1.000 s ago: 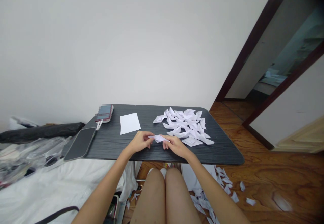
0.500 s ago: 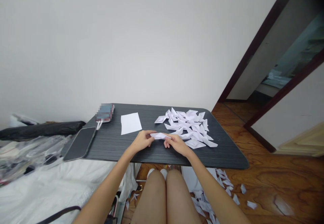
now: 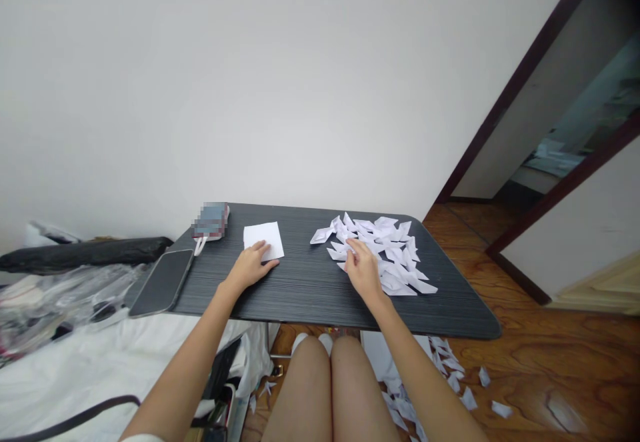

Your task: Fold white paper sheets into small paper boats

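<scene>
My left hand (image 3: 251,264) lies over the near edge of a white square paper sheet (image 3: 267,232), fingers stretched out on it and thumb spread. My right hand (image 3: 363,269) is over a pile of folded white paper boats (image 3: 395,252) on the right half of the dark table. Its thumb and index fingertip are apart above the pile's left part, with nothing visibly held. The hand covers some of the boats beneath it.
A phone-like dark tablet (image 3: 163,282) lies at the table's left edge, near a blurred-out item (image 3: 211,221) with a white loop. More folded papers (image 3: 453,365) lie on the floor below right. White bedding or fabric (image 3: 65,382) is at left.
The folded paper boat has left both hands. My left hand moved left onto the white sheet; my right hand moved right and away from me, over the pile. The view shifted slightly.
</scene>
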The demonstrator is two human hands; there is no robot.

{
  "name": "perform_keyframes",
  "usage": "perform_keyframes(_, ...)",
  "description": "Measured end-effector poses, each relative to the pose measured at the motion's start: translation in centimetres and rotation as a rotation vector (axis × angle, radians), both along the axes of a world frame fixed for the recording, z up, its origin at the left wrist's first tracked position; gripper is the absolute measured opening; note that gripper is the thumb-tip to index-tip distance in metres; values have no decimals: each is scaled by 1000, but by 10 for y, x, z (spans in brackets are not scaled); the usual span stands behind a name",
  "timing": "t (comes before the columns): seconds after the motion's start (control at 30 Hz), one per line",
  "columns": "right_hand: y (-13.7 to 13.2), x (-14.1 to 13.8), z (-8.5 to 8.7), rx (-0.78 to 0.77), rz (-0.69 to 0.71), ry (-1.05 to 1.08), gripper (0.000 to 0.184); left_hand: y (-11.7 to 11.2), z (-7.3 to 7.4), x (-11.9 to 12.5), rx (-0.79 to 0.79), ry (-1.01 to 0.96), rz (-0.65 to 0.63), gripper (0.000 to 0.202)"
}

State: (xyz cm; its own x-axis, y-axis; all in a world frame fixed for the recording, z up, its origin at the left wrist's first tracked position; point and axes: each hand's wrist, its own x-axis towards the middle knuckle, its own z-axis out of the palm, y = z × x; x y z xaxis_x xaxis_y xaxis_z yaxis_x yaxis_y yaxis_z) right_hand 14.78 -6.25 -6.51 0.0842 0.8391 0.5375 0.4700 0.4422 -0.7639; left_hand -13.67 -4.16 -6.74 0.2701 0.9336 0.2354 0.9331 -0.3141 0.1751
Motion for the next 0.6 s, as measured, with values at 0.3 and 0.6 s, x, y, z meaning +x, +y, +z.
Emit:
perform_keyframes(0.3, -22, -14, -6, 2, 150, -107, 30, -21, 23, 26, 1, 283, 41, 49)
perform_keyframes(0.6, -40, -54, -14, -50, 300, -403, 26, -73, 19, 57, -3, 362, -96, 38)
